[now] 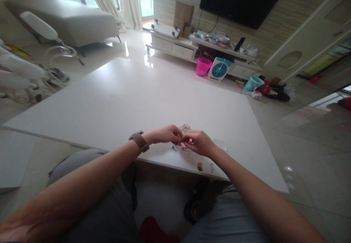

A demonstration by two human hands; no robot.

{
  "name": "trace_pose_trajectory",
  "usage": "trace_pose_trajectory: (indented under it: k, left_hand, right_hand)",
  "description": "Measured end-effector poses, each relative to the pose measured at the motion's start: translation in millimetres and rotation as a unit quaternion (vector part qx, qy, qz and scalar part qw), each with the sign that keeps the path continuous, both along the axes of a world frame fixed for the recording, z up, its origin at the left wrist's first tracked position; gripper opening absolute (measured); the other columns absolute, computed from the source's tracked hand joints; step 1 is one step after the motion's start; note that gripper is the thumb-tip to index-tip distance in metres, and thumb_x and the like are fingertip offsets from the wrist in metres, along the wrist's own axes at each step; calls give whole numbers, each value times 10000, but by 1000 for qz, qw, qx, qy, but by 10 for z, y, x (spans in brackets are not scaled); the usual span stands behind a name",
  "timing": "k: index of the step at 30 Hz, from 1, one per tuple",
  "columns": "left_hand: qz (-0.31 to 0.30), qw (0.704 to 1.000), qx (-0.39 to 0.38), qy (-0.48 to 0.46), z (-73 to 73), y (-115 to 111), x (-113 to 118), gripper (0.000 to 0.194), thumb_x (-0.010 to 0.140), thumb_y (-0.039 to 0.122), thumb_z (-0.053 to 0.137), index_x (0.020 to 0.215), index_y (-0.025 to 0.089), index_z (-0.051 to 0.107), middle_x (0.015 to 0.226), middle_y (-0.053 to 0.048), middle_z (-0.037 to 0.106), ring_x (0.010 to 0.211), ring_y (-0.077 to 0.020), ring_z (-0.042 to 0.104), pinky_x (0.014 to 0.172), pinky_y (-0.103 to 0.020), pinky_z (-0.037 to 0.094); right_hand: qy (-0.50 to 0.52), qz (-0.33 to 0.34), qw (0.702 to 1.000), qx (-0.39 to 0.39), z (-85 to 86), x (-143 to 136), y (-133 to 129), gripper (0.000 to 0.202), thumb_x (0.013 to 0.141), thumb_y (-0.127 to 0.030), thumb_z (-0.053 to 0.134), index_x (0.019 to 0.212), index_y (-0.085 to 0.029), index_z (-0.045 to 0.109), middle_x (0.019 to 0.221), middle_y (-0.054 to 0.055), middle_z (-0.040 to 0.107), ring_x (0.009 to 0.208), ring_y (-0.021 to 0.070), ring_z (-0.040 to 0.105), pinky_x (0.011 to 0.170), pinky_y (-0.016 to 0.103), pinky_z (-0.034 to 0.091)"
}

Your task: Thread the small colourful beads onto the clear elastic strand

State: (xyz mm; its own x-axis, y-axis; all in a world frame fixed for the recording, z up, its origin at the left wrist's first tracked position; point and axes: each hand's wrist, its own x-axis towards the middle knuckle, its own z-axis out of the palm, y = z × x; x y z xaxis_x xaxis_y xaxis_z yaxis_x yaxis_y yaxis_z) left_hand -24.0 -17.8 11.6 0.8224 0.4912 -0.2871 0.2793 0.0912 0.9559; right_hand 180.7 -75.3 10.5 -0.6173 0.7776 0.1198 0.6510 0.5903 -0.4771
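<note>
My left hand (172, 135), with a watch (139, 141) on its wrist, meets my right hand (199, 142) above the near part of a white table (164, 100). Both hands are closed, fingertips together. Something small and colourful (191, 140) shows at the right hand's fingers; what the left fingers pinch is too small to name. Behind the hands lies a shiny, speckled bundle (185, 127). Below them on the table are a small blue piece (172, 147) and a pink piece (183, 147). Nearer the edge lie a yellow-and-brown figure (200, 166) and a small pale item (212, 167).
A clear flat box (220, 144) lies right of my right hand. The table's near edge runs under both forearms. Beyond the table stand a pink basket (203, 67), a box fan (219, 68) and a low cabinet (182, 52); white chairs (22, 67) are at left.
</note>
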Motion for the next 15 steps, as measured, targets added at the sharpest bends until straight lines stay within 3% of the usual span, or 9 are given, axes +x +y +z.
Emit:
trace_pose_trajectory:
  k: [5,15]
  left_hand:
    - [12,1000,9,-2,-14,0,-17,226,678,237,707,876,128,718,767,-17,678,745,-141,606,724,-270,482]
    - [37,999,-4,-22,-49,3,16,224,736,246,700,910,105,706,786,-49,697,746,-143,629,731,-282,505]
  right_hand:
    - [32,-56,997,-34,-2,-13,12,73,881,-163,593,855,-170,661,788,17,668,696,121,569,669,238,407]
    - [61,-114,990,-64,-1,-39,23,113,914,-218,559,840,-162,625,795,24,656,706,125,558,654,240,398]
